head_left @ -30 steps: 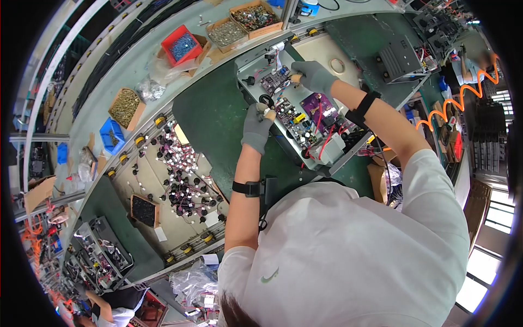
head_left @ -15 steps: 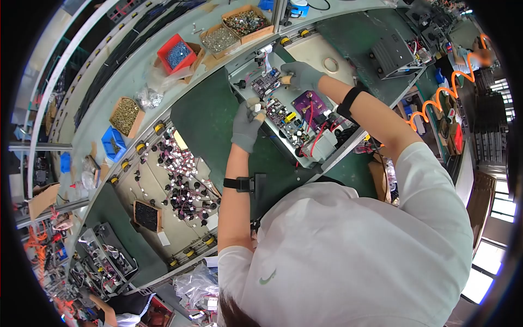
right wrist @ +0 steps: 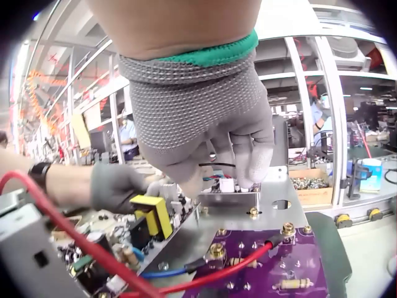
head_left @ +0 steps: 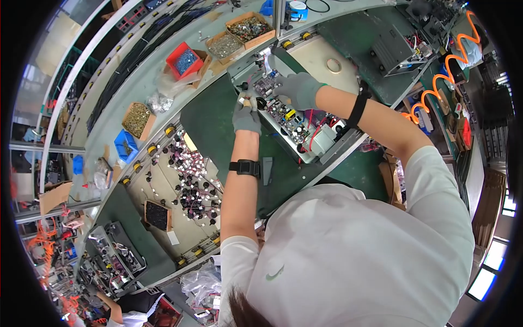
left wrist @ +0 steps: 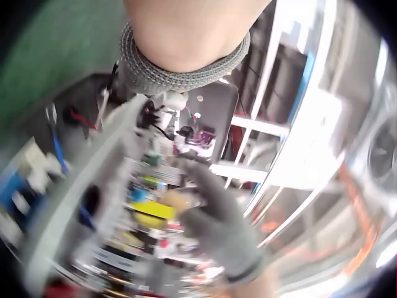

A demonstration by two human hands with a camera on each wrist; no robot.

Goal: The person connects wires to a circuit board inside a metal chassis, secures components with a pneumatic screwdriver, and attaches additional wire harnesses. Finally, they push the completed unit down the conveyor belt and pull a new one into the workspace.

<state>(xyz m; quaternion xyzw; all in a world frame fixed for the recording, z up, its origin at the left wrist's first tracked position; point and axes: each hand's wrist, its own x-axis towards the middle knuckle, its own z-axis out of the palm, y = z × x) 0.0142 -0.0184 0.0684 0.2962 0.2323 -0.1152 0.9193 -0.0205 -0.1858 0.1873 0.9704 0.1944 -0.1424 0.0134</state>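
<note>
My grey-gloved left hand is at the left edge of an open metal chassis, with a small white connector pinched at its fingertips. A black round part lies beside those fingers. My gloved right hand reaches down over the chassis, thumb and fingertips apart, close to a small circuit board. In the right wrist view its fingers bend down around a thin dark wire. Nearby are a purple board with red leads and a main board with a yellow transformer.
Behind the chassis stand a red bin of screws and boxes of small hardware. Wired black parts cover the belt at left. Another grey chassis sits at the far right, near a coiled orange hose.
My right hand has moved down and toward the left hand, now covering the purple board in the head view. The left hand stays at the chassis edge, turned more upright.
</note>
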